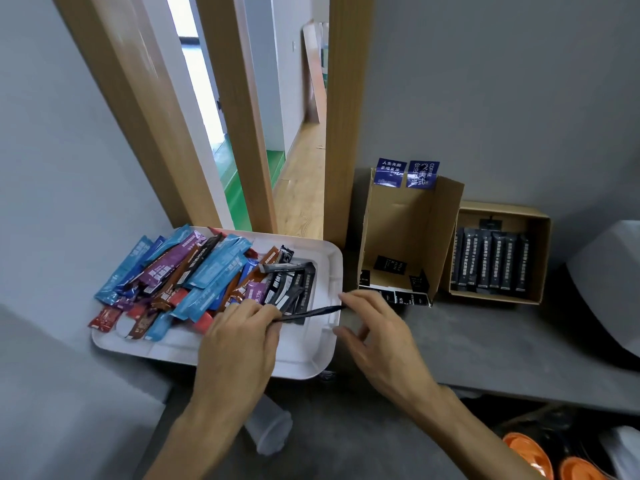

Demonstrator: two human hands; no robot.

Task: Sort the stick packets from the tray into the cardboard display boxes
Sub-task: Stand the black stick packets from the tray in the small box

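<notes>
Left hand (239, 327) pinches one end of a black stick packet (311, 311) above the white tray (334, 271) | right hand (381, 330) spread, index tip at the packet's far end, not gripping | mixed packets (207, 268) heaped alongside | risk: a loose handover may drop it short of the black-packet box (543, 258), or into the near-empty box (408, 220).

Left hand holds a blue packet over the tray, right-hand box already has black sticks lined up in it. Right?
Not quite. In the head view the left hand holds a black packet, not a blue one. The rest stands: it is over the tray, and the right-hand box has black sticks lined up in it.
</notes>
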